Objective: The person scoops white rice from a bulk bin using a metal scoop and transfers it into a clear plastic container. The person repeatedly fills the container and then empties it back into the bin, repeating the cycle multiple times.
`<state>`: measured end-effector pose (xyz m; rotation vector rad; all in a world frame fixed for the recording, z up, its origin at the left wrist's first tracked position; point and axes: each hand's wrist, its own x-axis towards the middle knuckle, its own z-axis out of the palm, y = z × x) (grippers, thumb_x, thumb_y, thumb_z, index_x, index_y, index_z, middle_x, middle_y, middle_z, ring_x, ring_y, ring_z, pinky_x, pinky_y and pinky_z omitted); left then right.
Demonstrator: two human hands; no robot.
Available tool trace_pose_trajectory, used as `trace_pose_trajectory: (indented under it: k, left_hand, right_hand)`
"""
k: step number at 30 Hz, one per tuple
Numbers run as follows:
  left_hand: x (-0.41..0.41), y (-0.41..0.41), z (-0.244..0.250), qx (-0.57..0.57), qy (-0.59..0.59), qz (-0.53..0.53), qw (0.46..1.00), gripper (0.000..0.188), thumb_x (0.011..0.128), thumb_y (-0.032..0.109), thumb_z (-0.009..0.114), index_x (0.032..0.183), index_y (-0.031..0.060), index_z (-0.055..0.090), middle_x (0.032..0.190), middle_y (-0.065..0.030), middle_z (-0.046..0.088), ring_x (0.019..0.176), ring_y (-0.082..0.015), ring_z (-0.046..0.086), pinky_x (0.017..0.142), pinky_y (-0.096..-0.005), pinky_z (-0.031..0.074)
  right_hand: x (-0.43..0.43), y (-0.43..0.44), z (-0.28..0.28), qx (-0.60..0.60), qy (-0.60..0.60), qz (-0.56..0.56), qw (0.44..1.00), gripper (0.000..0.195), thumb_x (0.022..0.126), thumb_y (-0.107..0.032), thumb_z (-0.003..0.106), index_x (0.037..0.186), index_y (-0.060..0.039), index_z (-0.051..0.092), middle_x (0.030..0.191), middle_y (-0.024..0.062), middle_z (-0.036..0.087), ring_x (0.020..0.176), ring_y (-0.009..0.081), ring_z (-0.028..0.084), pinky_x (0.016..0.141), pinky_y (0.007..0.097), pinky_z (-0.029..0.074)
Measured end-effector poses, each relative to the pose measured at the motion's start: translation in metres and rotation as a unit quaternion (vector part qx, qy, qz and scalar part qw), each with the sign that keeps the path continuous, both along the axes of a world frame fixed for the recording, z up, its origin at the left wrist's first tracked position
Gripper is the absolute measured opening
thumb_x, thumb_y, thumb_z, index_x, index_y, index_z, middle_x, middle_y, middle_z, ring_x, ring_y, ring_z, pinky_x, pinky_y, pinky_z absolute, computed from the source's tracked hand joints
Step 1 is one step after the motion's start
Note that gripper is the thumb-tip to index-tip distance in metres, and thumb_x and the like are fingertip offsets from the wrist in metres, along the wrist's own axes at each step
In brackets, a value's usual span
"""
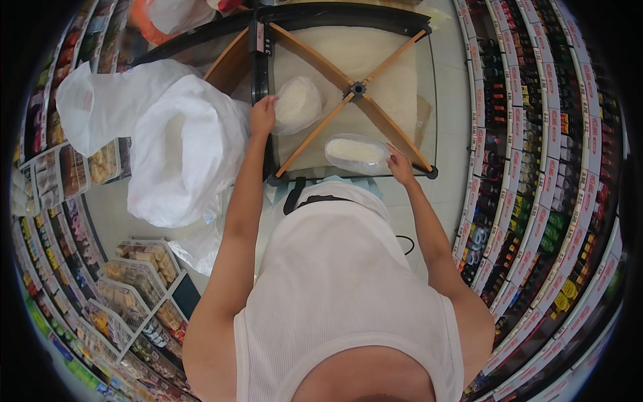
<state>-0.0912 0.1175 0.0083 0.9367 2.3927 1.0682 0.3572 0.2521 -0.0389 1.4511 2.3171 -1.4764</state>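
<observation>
Pinched in the fingers of my left hand (262, 114) is the edge of a clear plastic bag (300, 105) with white rice inside. The bag rests in the left compartment of a rice bin with a black rim (346, 15). My right hand (400, 166) grips the end of a clear plastic scoop (369, 166), which is heaped with rice (354, 150). This scoop hangs over the near compartment, to the right of the bag. Crossed wooden dividers (321, 58) meet at a black hub (357, 90) and split the bin into sections of pale grain.
Left of the bin stands a large white sack (206, 135) with its mouth folded open. Shelves of bottles (507, 211) curve along the right. Baskets of packaged food (125, 301) line the lower left. An orange-and-white item (171, 20) lies beyond the bin.
</observation>
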Motion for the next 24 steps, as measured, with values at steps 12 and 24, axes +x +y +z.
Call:
trace_pose_trajectory:
  k: [12,24]
  left_hand:
    - [-0.001,-0.002,0.006,-0.012,-0.001,-0.001,1.0,0.029,0.097,0.028,0.049,0.104,0.0108,0.071,0.091,-0.0182,0.068,0.089,-0.0374,0.065,0.074,-0.0401,0.05]
    - [-0.005,-0.006,0.004,0.023,-0.013,0.03,0.999,0.028,0.098,0.029,0.05,0.103,0.0111,0.07,0.088,-0.0187,0.067,0.084,-0.0395,0.064,0.07,-0.0424,0.05]
  right_hand:
    - [0.016,-0.016,0.027,-0.07,0.06,-0.16,0.983,0.055,0.091,-0.008,0.059,0.144,-0.02,0.046,0.075,0.0015,0.061,0.067,0.0119,0.056,0.07,0.0271,0.047]
    - [-0.144,0.005,0.172,0.108,-0.195,0.094,0.97,0.044,0.089,-0.032,0.06,0.127,-0.0091,0.057,0.097,0.0169,0.069,0.096,0.0351,0.065,0.084,0.0446,0.049]
